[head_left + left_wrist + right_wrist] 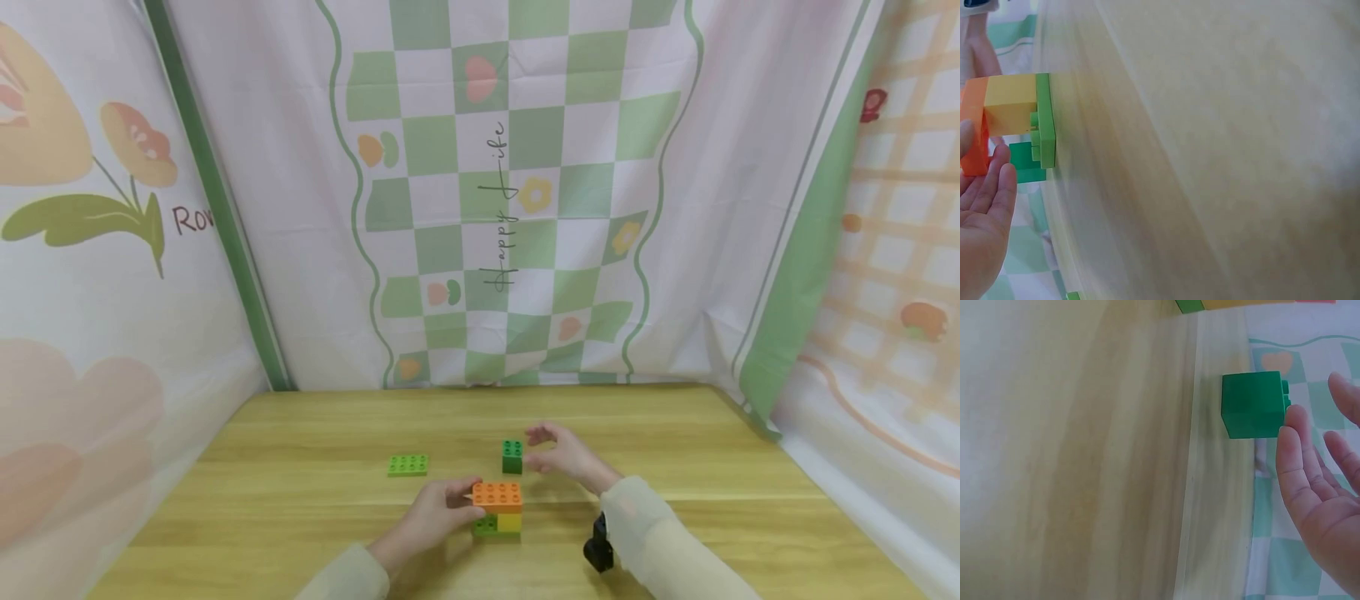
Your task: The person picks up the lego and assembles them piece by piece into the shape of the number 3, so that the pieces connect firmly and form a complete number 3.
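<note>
Left hand [429, 512] — thumb and fingers pinching the overhanging end of an orange brick [497, 498], presumably to steady it, since only the yellow brick [509, 523] props it above a light-green base [486, 526]. Right hand [566, 457] — fingers spread, nothing held, beside a dark green brick [512, 459] on the table [300, 475]; contact hard to tell. Green plate [408, 466]: flat, apart, to the left.

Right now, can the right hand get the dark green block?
Probably yes. The right hand is open, close beside the dark green block, with nothing between them. The orange brick in the left hand sits nearer the person, out of that path.
</note>
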`<act>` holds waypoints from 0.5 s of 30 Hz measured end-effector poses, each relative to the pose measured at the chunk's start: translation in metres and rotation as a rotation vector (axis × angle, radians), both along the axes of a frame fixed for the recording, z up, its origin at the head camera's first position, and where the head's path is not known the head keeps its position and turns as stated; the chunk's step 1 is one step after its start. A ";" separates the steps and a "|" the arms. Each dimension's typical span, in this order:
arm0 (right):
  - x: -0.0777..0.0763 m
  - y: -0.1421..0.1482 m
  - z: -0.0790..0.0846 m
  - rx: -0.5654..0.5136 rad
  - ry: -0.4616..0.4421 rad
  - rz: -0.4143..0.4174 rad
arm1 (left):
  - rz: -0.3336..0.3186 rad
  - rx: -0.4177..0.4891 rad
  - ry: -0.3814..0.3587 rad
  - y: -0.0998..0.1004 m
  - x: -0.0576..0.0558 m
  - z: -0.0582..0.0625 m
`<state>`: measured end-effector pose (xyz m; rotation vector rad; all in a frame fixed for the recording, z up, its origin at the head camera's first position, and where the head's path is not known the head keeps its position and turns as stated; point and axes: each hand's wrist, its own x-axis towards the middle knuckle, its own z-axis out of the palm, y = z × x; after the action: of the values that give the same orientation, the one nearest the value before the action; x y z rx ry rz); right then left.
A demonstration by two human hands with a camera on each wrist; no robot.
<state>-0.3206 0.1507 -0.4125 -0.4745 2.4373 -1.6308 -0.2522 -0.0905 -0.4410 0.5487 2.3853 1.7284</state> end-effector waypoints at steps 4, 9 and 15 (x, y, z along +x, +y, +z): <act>-0.004 -0.003 -0.001 0.011 -0.013 -0.025 | 0.003 -0.007 0.009 0.000 0.001 0.001; -0.007 -0.004 -0.004 0.013 -0.032 -0.026 | 0.005 -0.011 0.009 0.001 0.001 0.002; -0.010 -0.007 -0.008 0.030 -0.043 -0.020 | 0.009 -0.015 -0.018 0.001 0.001 0.003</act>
<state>-0.3306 0.1433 -0.4205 -0.4080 2.4390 -1.5929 -0.2508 -0.0897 -0.4381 0.5182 2.3900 1.7104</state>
